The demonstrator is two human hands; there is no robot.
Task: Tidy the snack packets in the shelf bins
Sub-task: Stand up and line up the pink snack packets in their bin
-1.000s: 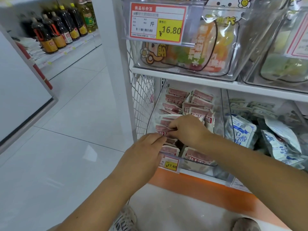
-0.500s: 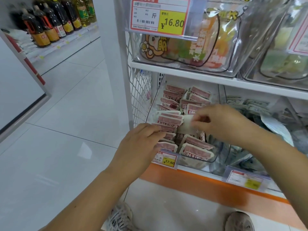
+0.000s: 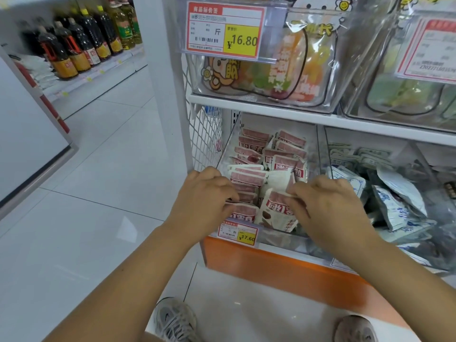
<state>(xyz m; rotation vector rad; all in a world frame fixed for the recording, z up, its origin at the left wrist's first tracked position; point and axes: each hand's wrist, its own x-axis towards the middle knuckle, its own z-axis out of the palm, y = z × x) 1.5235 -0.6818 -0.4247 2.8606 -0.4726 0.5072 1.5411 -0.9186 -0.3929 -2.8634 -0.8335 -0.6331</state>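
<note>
A clear bin [image 3: 278,239] on the lowest shelf holds several white snack packets with pink-red tops [image 3: 249,175], standing in two rows. My left hand [image 3: 206,197] rests curled against the front of the left row, its fingertips on a packet's top edge [image 3: 243,209]. My right hand [image 3: 328,206] pinches the top edge of a front packet [image 3: 274,215] in the right row, which leans forward at the bin's front wall. A white packet [image 3: 277,180] lies face down just behind it.
A neighbouring bin to the right holds blue-and-white packets [image 3: 392,206]. The shelf above [image 3: 320,118] carries clear bins of colourful bags with price tags. A wire mesh side panel [image 3: 204,139] closes the shelf's left end. Oil bottles [image 3: 81,43] stand across the aisle. My shoes [image 3: 172,319] are below.
My right hand has come down and forward from the middle of the bin, bringing a packet to the front of the right row. My left hand stays at the left row's front.
</note>
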